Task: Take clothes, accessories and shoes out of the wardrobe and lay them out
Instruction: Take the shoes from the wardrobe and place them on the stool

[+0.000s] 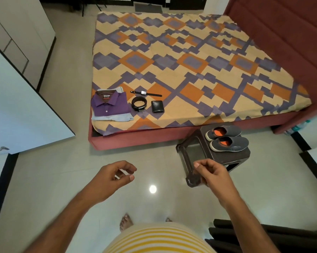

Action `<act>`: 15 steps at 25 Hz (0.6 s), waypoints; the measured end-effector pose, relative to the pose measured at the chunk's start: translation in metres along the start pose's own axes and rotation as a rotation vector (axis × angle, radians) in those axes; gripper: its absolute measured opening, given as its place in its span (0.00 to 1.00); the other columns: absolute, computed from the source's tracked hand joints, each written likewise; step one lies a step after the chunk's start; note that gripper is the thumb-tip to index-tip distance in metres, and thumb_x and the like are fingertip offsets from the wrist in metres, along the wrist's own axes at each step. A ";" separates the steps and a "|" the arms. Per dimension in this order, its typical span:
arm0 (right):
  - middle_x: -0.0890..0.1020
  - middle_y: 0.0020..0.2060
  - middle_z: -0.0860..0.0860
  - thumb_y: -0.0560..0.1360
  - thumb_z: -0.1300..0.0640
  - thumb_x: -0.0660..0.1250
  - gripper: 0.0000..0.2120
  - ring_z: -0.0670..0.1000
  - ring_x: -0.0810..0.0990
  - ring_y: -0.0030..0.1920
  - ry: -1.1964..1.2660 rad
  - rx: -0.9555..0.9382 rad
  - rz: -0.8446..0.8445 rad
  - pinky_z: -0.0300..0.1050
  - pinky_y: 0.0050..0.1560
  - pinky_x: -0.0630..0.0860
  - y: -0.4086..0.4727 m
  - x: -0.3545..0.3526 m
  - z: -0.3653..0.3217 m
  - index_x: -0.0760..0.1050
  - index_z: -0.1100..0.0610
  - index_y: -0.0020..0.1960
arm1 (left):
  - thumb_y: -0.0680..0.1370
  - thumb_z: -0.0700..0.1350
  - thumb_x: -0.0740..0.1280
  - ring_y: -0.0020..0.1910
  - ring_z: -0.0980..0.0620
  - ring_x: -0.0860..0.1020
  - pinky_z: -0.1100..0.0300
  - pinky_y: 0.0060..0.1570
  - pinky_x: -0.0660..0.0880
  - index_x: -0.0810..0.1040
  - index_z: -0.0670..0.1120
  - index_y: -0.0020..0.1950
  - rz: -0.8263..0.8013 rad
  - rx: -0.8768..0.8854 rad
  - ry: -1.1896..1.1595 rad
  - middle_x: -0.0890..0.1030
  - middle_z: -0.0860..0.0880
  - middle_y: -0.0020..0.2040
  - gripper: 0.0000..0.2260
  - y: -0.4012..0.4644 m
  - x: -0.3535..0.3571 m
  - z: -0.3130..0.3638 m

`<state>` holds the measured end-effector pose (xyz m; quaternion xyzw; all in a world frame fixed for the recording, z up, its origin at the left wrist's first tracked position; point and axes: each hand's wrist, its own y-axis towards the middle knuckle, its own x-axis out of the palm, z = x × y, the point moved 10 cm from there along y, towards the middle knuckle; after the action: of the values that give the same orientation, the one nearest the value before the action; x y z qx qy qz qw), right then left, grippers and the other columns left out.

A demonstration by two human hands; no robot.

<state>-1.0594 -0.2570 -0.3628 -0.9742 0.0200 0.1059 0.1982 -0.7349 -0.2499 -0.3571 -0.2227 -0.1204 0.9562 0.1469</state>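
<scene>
On the bed (190,57), near its front left corner, lies a folded purple shirt (110,105) on top of pale blue jeans (112,117). Right of them are a wristwatch (144,93), a coiled dark belt (139,103) and a black wallet (157,106). A pair of grey shoes (227,138) with orange insoles sits on a dark stool (196,152) at the foot of the bed. My left hand (115,177) and my right hand (212,173) hover over the floor, fingers loosely curled, holding nothing. The right hand overlaps the stool's near corner.
White wardrobe doors (20,99) stand open at the left. A maroon headboard (285,39) rises at the right. Dark cloth (263,238) lies at the lower right. Tiled floor (66,179) lies between me and the bed. My bare feet (125,221) show below.
</scene>
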 end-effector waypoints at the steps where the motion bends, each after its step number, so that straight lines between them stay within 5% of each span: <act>1: 0.85 0.38 0.53 0.76 0.52 0.70 0.04 0.43 0.75 0.30 -0.001 -0.002 -0.004 0.43 0.34 0.73 -0.002 -0.004 0.001 0.83 0.50 0.47 | 0.75 0.47 0.72 0.42 0.54 0.81 0.66 0.41 0.79 0.82 0.60 0.50 0.006 0.001 -0.007 0.82 0.58 0.52 0.08 -0.001 0.006 0.004; 9: 0.82 0.31 0.46 0.76 0.52 0.70 0.04 0.45 0.69 0.27 -0.085 -0.112 -0.199 0.40 0.28 0.65 0.026 0.023 -0.021 0.83 0.50 0.47 | 0.75 0.47 0.72 0.40 0.59 0.79 0.69 0.40 0.75 0.82 0.57 0.51 0.197 -0.071 -0.077 0.83 0.58 0.51 0.07 -0.043 0.009 0.006; 15: 0.85 0.32 0.55 0.75 0.59 0.71 0.04 0.46 0.69 0.24 -0.186 -0.270 -0.494 0.32 0.25 0.67 0.048 0.134 -0.073 0.83 0.52 0.43 | 0.74 0.45 0.71 0.37 0.56 0.80 0.66 0.39 0.75 0.83 0.53 0.48 0.648 -0.105 -0.194 0.84 0.55 0.42 0.05 -0.114 -0.055 -0.003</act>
<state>-0.9182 -0.3292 -0.3437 -0.9533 -0.2502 0.1450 0.0876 -0.6606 -0.1620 -0.3044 -0.1647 -0.1060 0.9624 -0.1883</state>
